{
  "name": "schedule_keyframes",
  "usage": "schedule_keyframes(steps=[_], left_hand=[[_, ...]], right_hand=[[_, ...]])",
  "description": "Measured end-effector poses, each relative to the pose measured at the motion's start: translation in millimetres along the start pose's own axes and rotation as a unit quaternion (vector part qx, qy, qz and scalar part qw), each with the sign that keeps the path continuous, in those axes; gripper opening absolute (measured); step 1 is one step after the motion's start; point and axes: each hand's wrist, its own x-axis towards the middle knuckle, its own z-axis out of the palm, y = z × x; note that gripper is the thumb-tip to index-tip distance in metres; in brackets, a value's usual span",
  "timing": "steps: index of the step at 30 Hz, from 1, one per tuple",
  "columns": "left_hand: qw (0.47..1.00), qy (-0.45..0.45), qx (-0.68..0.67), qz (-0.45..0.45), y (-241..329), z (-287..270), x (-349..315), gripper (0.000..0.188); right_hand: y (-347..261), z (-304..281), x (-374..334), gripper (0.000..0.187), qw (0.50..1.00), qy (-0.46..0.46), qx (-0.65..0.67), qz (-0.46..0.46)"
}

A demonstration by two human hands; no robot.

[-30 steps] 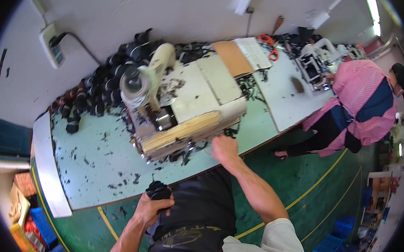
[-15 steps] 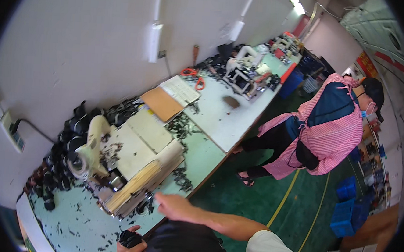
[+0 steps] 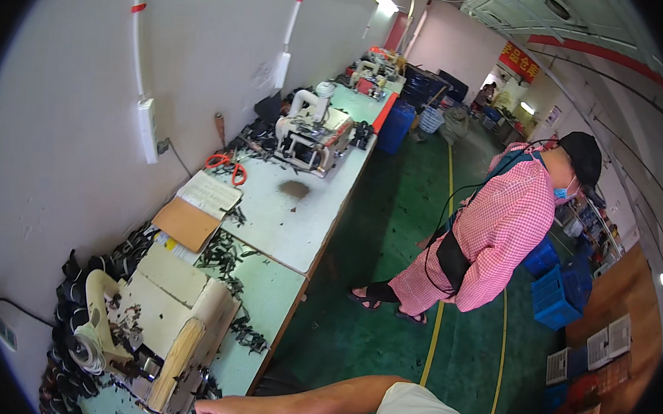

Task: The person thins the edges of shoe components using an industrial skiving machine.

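My right hand (image 3: 236, 413) is at the lower edge, beside the near end of a cream sewing machine (image 3: 164, 291) on the workbench. Its fingers look curled in, partly cut off by the picture's edge, so whatever they may hold is hidden. Small dark scraps (image 3: 210, 387) lie between the fingers and the machine. My left hand is out of view. Along the machine's left side and back, black fabric pieces (image 3: 72, 285) are heaped against the wall.
Past the machine lie an open notebook (image 3: 208, 195), orange-handled scissors (image 3: 226, 167) and a second machine (image 3: 311, 136). To the right, a person in a pink checked smock (image 3: 491, 237) stands on the green floor. Blue crates (image 3: 559, 300) sit beyond them.
My view has swung right and up, so the bench sits lower and further left. My left hand, which held a black bundle, has left the picture. The person has turned slightly.
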Motion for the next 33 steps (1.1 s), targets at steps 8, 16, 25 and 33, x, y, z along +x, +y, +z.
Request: schedule_keyframes(steps=[8,16,25,33], left_hand=[[0.996,0.069,0.033,0.056,15.4,-18.4,-21.4,0.026],[0.857,0.006,0.406,0.318,-4.0,-63.2,4.3,0.017],[0.975,0.117,-0.172,0.075,3.7,-76.1,-22.3,0.030],[0.937,-0.102,0.335,0.014,-98.2,-66.1,16.4,0.049]], right_hand=[[7.0,3.9,-22.7,0.024,0.982,0.039,0.176,0.054],[15.6,27.7,-37.6,0.067,0.668,-0.112,0.735,-0.037],[21.9,43.5,-22.7,0.048,0.962,-0.036,0.259,-0.080],[13.0,91.0,4.7,0.026,1.000,-0.019,0.005,-0.020]])
